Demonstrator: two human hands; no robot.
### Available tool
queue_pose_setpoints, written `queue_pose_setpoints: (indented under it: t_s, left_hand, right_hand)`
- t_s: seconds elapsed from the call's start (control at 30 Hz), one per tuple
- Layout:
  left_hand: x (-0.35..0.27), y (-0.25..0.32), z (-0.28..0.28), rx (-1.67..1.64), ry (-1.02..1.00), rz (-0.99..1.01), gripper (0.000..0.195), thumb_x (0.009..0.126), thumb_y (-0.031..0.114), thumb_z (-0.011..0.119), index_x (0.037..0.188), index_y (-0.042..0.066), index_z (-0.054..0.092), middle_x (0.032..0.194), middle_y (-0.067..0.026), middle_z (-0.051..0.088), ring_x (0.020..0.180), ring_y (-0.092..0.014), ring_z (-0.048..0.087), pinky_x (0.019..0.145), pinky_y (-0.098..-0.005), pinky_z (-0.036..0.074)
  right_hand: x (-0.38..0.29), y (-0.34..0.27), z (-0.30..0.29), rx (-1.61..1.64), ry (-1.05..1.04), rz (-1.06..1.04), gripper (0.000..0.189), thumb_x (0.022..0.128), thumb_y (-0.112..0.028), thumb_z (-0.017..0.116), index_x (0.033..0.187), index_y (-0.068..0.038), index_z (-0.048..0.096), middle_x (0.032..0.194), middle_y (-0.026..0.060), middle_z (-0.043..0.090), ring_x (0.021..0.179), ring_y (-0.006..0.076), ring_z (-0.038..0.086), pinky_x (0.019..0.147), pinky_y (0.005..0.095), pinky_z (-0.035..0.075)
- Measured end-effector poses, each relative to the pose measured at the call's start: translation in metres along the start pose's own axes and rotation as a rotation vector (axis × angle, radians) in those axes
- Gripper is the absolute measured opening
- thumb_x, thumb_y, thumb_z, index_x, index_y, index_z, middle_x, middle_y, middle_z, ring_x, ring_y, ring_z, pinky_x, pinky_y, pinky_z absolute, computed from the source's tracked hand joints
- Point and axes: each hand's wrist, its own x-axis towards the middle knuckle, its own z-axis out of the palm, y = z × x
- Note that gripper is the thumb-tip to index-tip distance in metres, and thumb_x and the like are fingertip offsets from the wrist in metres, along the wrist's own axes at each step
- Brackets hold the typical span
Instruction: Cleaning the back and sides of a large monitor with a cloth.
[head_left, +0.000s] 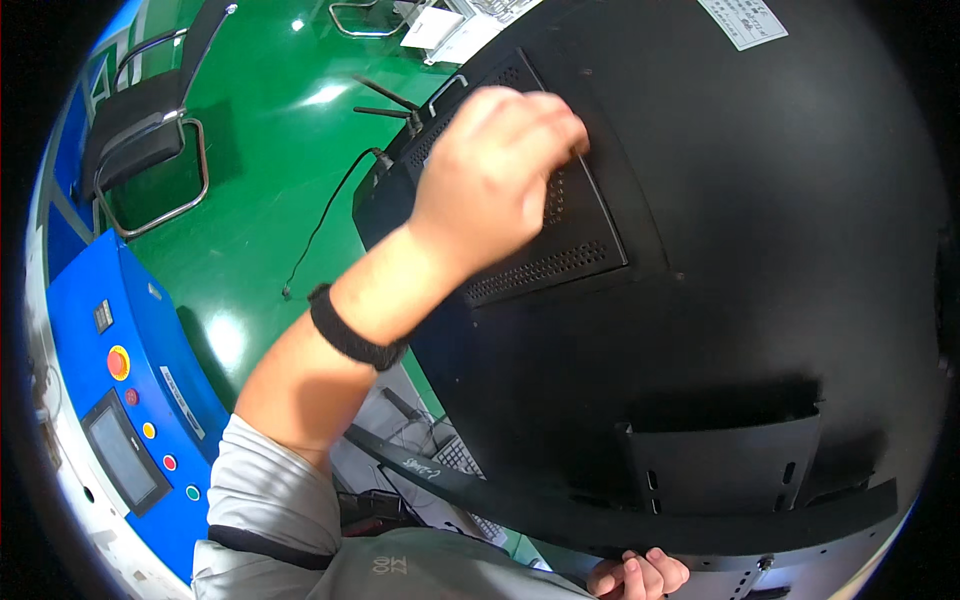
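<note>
My left hand, with a black band on its wrist, is over a perforated black metal module set into the back of a large black panel housing. Its fingers are curled and blurred at the module's long edge; whether they hold anything is hidden. At the bottom, my right hand has its fingers bent at the lower edge of a long black bar. Its palm is out of sight. Two black antennas, a metal handle and a plugged-in black cable are at the module's outer side.
A slotted black bracket stands out from the housing. At left are a blue control console with buttons and a screen, and a black chair on green floor. A keyboard lies below the bar.
</note>
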Motion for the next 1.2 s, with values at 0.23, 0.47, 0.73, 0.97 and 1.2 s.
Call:
queue_pose_setpoints:
  t_s: [0.23, 0.47, 0.73, 0.97, 1.2]
  left_hand:
    - [0.0, -0.033, 0.02, 0.207, 0.207, -0.154, 0.018, 0.095, 0.009, 0.075, 0.113, 0.007, 0.076, 0.11, -0.0098, 0.077, 0.102, -0.033, 0.072, 0.092, -0.0416, 0.055]
    - [-0.068, -0.033, 0.002, 0.333, 0.157, -0.389, 0.019, 0.096, 0.014, 0.075, 0.115, 0.01, 0.076, 0.107, -0.0064, 0.075, 0.097, -0.031, 0.07, 0.088, -0.0408, 0.056]
    - [-0.084, -0.028, -0.003, 0.304, 0.141, -0.51, 0.019, 0.098, 0.014, 0.073, 0.116, 0.008, 0.075, 0.111, -0.0089, 0.074, 0.103, -0.033, 0.069, 0.093, -0.0443, 0.056]
    - [-0.053, -0.035, 0.004, 0.223, 0.196, -0.314, 0.02, 0.097, 0.011, 0.076, 0.116, 0.006, 0.077, 0.111, -0.0107, 0.077, 0.103, -0.031, 0.072, 0.092, -0.041, 0.056]
    - [-0.117, -0.054, -0.009, 0.29, 0.183, -0.522, 0.017, 0.099, 0.015, 0.073, 0.114, 0.007, 0.077, 0.11, -0.0099, 0.076, 0.102, -0.034, 0.071, 0.092, -0.0435, 0.057]
  right_hand:
    - [0.0, 0.0, -0.002, 0.012, -0.034, 0.008, 0.032, 0.103, -0.028, 0.061, 0.099, 0.002, 0.073, 0.08, 0.0093, 0.071, 0.077, 0.0246, 0.07, 0.075, 0.0378, 0.051]
    - [0.002, -0.001, 0.003, 0.013, 0.001, 0.016, 0.029, 0.101, -0.025, 0.061, 0.098, 0.002, 0.072, 0.081, 0.0082, 0.072, 0.076, 0.0237, 0.069, 0.075, 0.0362, 0.051]
    - [0.006, 0.002, 0.004, 0.013, -0.026, -0.002, 0.029, 0.103, -0.025, 0.061, 0.099, 0.002, 0.071, 0.08, 0.0071, 0.071, 0.074, 0.0228, 0.068, 0.075, 0.0355, 0.051]
    - [0.001, -0.001, -0.005, 0.009, -0.034, 0.005, 0.029, 0.103, -0.024, 0.062, 0.102, 0.004, 0.072, 0.085, 0.0104, 0.072, 0.077, 0.024, 0.069, 0.077, 0.036, 0.053]
    - [0.001, -0.001, 0.006, -0.024, 0.019, -0.024, 0.028, 0.104, -0.02, 0.061, 0.106, 0.006, 0.071, 0.091, 0.0107, 0.071, 0.084, 0.0246, 0.07, 0.08, 0.0365, 0.053]
